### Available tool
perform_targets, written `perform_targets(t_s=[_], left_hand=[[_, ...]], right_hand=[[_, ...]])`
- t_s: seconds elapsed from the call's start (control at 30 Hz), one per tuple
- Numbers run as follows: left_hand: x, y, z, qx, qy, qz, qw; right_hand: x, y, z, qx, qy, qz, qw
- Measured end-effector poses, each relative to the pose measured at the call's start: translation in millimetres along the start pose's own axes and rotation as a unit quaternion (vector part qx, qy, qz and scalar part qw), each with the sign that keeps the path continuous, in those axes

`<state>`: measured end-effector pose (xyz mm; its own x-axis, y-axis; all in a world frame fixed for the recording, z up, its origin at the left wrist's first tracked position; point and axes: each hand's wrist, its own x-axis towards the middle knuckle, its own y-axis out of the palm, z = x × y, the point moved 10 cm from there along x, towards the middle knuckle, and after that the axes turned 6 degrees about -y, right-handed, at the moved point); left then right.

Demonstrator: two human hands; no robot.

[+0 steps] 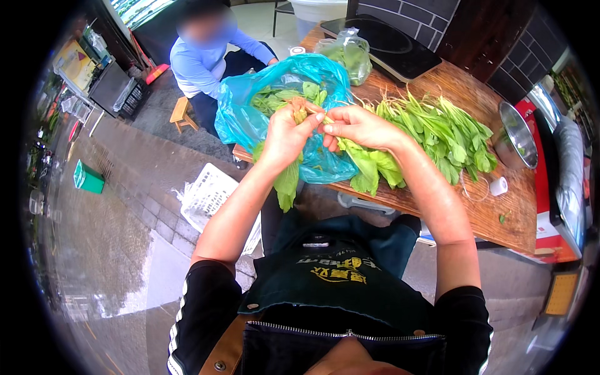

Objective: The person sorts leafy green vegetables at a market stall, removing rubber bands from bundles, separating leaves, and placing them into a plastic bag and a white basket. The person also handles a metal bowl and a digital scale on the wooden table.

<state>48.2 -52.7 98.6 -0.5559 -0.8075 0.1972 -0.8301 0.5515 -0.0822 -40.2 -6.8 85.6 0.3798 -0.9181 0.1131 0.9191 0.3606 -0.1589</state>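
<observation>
Both my hands come together over a blue plastic bag (234,103), which holds loose green leaves and hangs at the table's left edge. My left hand (286,132) is closed round leafy greens (287,186), whose leaves droop below the fist. Thumb and fingers of my right hand (362,127) pinch stem ends close to the left fingertips. Beneath that hand hang broad leaves (369,164); their link to the pinched stems is partly hidden. To the right, a large pile of rooted leafy greens (444,134) lies on the wooden table (450,209).
A steel bowl (517,136) tilts beside the pile, and a small white cup-like thing (499,185) lies nearer. Farther back are a clear bag of greens (351,57) and a black cooktop (387,40). A white basket (209,192) stands low left; a person (195,67) sits beyond the bag.
</observation>
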Motion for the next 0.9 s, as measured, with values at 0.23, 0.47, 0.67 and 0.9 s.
perform_targets(t_s=[0.23, 0.47, 0.67, 0.9], left_hand=[[1, 6, 20, -0.214, -0.105, 0.076, 0.968], [-1, 21, 33, -0.336, -0.195, 0.113, 0.914], [29, -24, 15, -0.309, -0.139, 0.036, 0.940], [34, -87, 4, -0.308, -0.123, -0.044, 0.942]], right_hand=[[-1, 6, 8, -0.024, 0.003, 0.002, 1.000], [-10, 5, 12, 0.051, -0.013, -0.005, 0.999], [-41, -12, 17, -0.075, 0.071, 0.008, 0.995], [-168, -168, 144, -0.548, 0.083, -0.322, 0.768]])
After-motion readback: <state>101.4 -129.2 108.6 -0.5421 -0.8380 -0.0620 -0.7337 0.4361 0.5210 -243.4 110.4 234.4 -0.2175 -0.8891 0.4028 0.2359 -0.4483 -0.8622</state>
